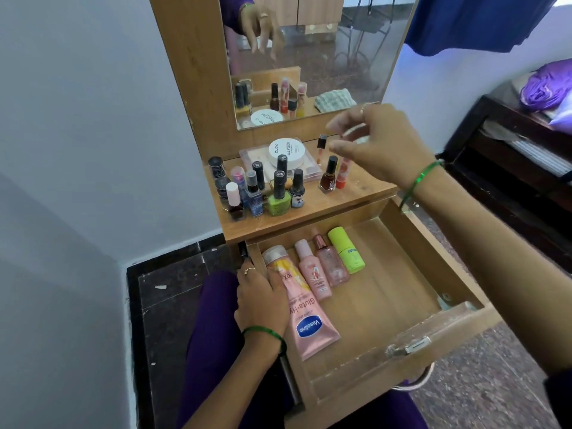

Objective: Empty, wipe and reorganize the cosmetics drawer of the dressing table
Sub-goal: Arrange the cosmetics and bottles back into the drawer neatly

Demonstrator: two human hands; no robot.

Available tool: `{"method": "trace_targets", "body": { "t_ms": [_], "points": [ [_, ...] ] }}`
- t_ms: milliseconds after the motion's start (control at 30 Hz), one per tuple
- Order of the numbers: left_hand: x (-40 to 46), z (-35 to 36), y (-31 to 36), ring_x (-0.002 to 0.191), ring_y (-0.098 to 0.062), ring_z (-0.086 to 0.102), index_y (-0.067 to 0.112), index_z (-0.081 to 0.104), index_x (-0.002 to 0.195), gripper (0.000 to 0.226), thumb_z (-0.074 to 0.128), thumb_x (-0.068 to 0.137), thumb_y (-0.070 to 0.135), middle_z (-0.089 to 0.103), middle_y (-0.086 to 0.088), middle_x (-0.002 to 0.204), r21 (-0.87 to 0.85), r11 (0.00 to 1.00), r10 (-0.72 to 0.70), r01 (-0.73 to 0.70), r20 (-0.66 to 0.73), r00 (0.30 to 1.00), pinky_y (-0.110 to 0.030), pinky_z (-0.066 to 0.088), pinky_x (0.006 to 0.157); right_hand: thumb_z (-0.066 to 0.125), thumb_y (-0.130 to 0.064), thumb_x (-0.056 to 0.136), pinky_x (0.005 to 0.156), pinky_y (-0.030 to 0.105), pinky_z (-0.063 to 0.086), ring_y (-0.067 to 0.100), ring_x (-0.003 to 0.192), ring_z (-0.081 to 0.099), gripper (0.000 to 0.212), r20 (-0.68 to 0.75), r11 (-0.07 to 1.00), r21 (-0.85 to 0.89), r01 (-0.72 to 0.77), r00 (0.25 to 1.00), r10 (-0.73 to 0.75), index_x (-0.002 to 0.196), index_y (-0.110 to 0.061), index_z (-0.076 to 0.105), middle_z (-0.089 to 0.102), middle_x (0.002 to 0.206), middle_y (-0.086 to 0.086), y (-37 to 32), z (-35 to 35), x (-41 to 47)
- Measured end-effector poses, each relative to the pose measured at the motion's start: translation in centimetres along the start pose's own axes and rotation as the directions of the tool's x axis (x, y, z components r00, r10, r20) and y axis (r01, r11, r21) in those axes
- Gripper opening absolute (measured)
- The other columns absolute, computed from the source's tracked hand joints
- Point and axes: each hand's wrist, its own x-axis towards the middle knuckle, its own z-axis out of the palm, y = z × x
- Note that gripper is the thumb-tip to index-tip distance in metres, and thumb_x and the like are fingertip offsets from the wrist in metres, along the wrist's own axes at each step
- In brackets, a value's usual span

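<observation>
The wooden drawer (387,292) is pulled out. On its floor lie a pink Vaseline tube (305,317), a pink bottle (312,270), a clear pink bottle (331,261) and a lime-green stick (346,250), side by side at the left. My left hand (260,301) grips the drawer's left side wall, fingers inside against the tube. My right hand (377,140) hovers over the shelf (365,187), blurred, fingers apart, just right of a small lip gloss (321,147) and above an orange lipstick (343,173). In the mirror its fingers look empty.
Several nail polish bottles (278,190) crowd the shelf's left, with a white jar (286,151) on a flat palette behind them and a brown polish bottle (329,176) further right. The mirror (309,57) rises behind. A dark bed frame (495,144) stands at the right.
</observation>
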Motion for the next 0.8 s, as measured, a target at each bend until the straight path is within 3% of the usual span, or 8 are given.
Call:
{"method": "trace_targets", "body": {
  "t_ms": [67, 200, 267, 367, 467, 700, 800],
  "points": [
    [0.0, 0.0, 0.0, 0.098, -0.024, 0.059, 0.014, 0.045, 0.123, 0.034, 0.039, 0.098, 0.036, 0.054, -0.004, 0.115, 0.005, 1.0, 0.015, -0.015, -0.004, 1.0, -0.036, 0.042, 0.068, 0.067, -0.022, 0.083, 0.065, 0.007, 0.04, 0.01, 0.09, 0.059, 0.023, 0.061, 0.994, -0.077, 0.081, 0.995, -0.076, 0.105, -0.016, 0.065, 0.063, 0.103, 0.0, -0.9, 0.8, 1.7],
    [0.1, 0.1, -0.2, 0.097, -0.022, 0.059, 0.013, 0.045, 0.124, 0.036, 0.039, 0.097, 0.036, 0.054, -0.004, 0.115, 0.016, 1.0, 0.017, -0.016, -0.015, 1.0, -0.034, 0.04, 0.065, 0.067, -0.024, 0.084, 0.087, 0.022, 0.04, 0.018, 0.115, 0.053, 0.04, 0.295, 0.933, -0.244, 0.264, 0.937, -0.188, 0.122, -0.018, 0.057, 0.057, 0.126, 0.003, -2.0, 3.1, 5.2],
    [0.1, 0.1, -0.2, 0.095, -0.021, 0.059, 0.013, 0.045, 0.124, 0.035, 0.04, 0.097, 0.035, 0.055, -0.004, 0.114, 0.013, 1.0, 0.021, -0.02, -0.023, 1.0, -0.034, 0.042, 0.064, 0.068, -0.023, 0.083, 0.093, 0.029, 0.04, 0.022, 0.119, 0.05, 0.049, 0.424, 0.887, -0.331, 0.322, 0.891, -0.165, 0.129, -0.019, 0.051, 0.053, 0.131, 0.005, -2.3, 4.2, 6.5],
    [0.1, 0.1, -0.1, 0.096, -0.022, 0.058, 0.012, 0.045, 0.125, 0.036, 0.04, 0.098, 0.035, 0.054, -0.004, 0.115, 0.018, 1.0, 0.023, -0.023, -0.026, 0.999, -0.034, 0.041, 0.065, 0.071, -0.024, 0.081, 0.086, 0.03, 0.043, 0.024, 0.113, 0.052, 0.06, 0.539, 0.84, -0.44, 0.317, 0.842, -0.035, 0.133, -0.016, 0.043, 0.052, 0.13, 0.006, -2.3, 5.7, 7.9],
    [0.1, 0.1, -0.1, 0.097, -0.021, 0.058, 0.012, 0.045, 0.127, 0.037, 0.039, 0.098, 0.035, 0.054, -0.004, 0.117, 0.019, 0.999, 0.026, -0.026, -0.028, 0.999, -0.034, 0.042, 0.066, 0.073, -0.025, 0.078, 0.091, 0.037, 0.047, 0.027, 0.112, 0.053, 0.061, 0.537, 0.807, -0.497, 0.319, 0.844, -0.003, 0.13, -0.011, 0.044, 0.053, 0.128, 0.009, -2.0, 6.7, 8.7],
    [0.3, 0.3, -0.3, 0.093, -0.02, 0.059, 0.012, 0.045, 0.123, 0.037, 0.039, 0.097, 0.037, 0.055, -0.004, 0.113, 0.032, 0.999, 0.021, -0.02, -0.029, 0.999, -0.035, 0.047, 0.065, 0.075, -0.028, 0.076, 0.08, 0.03, 0.039, 0.021, 0.106, 0.05, 0.064, 0.506, 0.851, -0.432, 0.297, 0.861, -0.044, 0.129, -0.012, 0.045, 0.052, 0.128, 0.007, -1.6, 6.6, 9.1],
    [0.3, 0.3, -0.2, 0.093, -0.02, 0.059, 0.012, 0.046, 0.122, 0.037, 0.039, 0.097, 0.038, 0.056, -0.004, 0.111, 0.036, 0.999, 0.021, -0.02, -0.03, 0.999, -0.036, 0.048, 0.065, 0.075, -0.028, 0.076, 0.087, 0.031, 0.04, 0.025, 0.116, 0.049, 0.063, 0.415, 0.858, -0.434, 0.276, 0.906, -0.082, 0.128, -0.011, 0.046, 0.051, 0.131, 0.009, -2.3, 5.3, 8.9]
  ]
}}
